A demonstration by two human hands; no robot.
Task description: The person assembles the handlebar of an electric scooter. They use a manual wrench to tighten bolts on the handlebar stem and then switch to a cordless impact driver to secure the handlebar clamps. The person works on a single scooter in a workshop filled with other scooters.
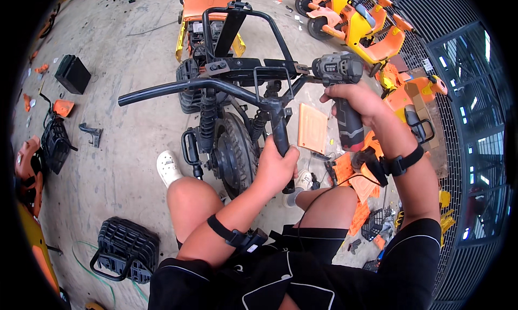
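Note:
A stripped black bike frame lies in front of me, with its wheel and spring shock showing. My left hand grips a black tube of the frame from below. My right hand holds a grey and black cordless power driver by its handle. The driver's nose points left at a bracket on the frame's crossbar. Both wrists carry black straps.
A black basket lies on the concrete floor at lower left, another basket at far left. A black box sits at upper left. Orange panels and parts lie to the right. Orange and yellow bikes stand at the back.

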